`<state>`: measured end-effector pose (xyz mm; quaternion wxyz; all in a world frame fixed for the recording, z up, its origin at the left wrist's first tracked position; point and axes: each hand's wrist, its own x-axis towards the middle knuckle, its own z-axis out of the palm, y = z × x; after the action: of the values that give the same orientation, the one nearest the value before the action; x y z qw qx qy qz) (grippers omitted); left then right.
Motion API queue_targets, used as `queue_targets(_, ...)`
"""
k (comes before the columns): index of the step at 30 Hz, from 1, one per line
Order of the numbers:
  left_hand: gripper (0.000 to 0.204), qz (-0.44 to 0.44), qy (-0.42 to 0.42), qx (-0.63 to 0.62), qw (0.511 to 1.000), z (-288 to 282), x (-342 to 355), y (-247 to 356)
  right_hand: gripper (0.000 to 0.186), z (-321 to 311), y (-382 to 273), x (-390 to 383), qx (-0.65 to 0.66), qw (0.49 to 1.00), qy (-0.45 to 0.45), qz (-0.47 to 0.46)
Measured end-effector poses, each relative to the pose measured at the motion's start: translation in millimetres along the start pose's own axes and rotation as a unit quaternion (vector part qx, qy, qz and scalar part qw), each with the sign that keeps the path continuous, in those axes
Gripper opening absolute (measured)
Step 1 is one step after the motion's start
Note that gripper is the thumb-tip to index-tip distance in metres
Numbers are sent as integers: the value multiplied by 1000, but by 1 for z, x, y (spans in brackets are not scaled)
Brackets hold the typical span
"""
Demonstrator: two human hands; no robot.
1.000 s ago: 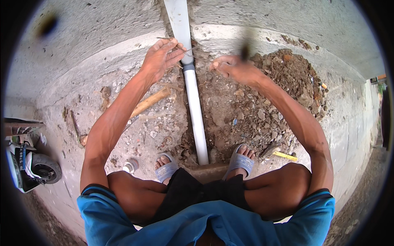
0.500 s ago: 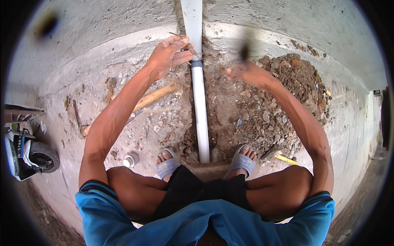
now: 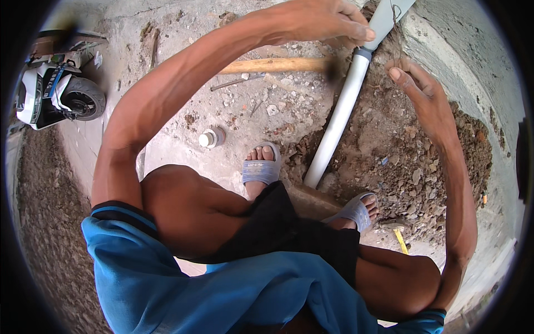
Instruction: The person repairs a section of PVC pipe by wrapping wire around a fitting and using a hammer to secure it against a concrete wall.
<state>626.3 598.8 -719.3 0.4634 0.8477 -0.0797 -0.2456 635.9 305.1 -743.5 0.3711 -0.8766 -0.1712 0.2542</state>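
Right fingers [image 3: 395, 73] at thin, crooked wire [image 3: 395, 22]

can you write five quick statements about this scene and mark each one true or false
1. A thin wire reaches down to the right hand. True.
2. The wooden handle lies right of the white pipe. False: the wooden handle lies left of the white pipe.
3. The person wears closed boots. False: they wear open-toed sandals.
4. The white-capped bottle is to the left of both sandals. True.
5. The yellow handle is by the motorcycle. False: the yellow handle is near the right sandal, while the motorcycle is at the picture's upper left.
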Motion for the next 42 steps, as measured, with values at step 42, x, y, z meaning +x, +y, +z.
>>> queue_targets(42, 46, 35, 75, -116, 990, 77, 21, 46, 53, -5, 21, -19, 238, 965, -103, -44)
